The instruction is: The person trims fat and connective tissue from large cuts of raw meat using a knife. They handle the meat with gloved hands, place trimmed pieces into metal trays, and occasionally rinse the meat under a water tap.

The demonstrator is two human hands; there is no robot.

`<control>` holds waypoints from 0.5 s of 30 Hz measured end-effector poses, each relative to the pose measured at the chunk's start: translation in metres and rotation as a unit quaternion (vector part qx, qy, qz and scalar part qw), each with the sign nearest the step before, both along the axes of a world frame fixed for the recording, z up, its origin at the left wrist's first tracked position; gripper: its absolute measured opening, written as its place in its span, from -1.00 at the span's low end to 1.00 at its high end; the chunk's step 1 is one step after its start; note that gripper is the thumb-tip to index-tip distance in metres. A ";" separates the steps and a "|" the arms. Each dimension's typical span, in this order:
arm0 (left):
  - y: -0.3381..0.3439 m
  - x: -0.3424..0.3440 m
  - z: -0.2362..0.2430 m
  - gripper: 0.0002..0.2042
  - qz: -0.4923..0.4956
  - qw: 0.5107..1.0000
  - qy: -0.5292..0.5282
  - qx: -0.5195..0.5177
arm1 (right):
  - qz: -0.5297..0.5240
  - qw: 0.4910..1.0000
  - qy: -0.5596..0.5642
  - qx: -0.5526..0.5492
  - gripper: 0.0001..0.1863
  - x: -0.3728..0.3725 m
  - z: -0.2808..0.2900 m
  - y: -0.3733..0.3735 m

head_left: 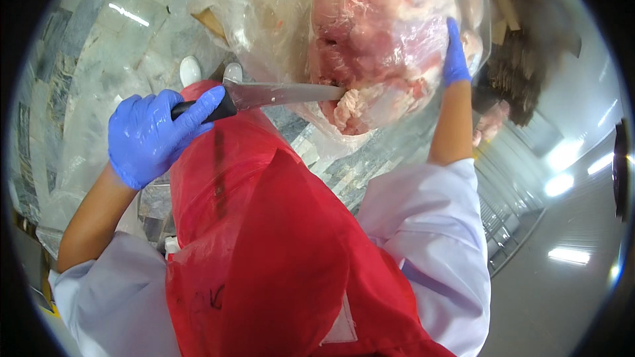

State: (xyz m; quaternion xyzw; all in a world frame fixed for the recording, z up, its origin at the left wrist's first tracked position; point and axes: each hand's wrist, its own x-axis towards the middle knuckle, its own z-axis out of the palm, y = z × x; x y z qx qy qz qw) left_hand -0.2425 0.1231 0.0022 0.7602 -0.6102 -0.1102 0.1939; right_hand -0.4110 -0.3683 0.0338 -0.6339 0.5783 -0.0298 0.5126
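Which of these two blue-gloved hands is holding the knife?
The left hand, gripping the knife by its black handle; the right hand instead lies against the side of the large raw meat piece.

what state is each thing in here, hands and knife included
left hand: gloved, closed around the knife handle
right hand: gloved, against the meat's right side; finger curl partly hidden
knife: blade bare, tip end at the meat's lower left; whether it is cutting, can't tell
meat: raw, in one large piece
clear plastic: crumpled, left of the meat
red apron: worn, creased
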 end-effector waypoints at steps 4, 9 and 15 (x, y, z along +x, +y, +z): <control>0.013 -0.033 -0.022 -0.46 0.058 0.996 0.057 -0.035 | 0.005 1.000 0.018 -0.008 -0.26 0.013 0.008 0.014; 0.032 -0.063 0.004 -0.46 0.140 0.983 0.117 0.010 | 0.026 0.999 -0.006 -0.032 -0.23 0.009 0.006 0.020; 0.028 -0.088 -0.010 -0.46 0.198 0.955 0.202 -0.092 | 0.036 0.997 -0.044 0.059 -0.22 -0.014 -0.004 0.000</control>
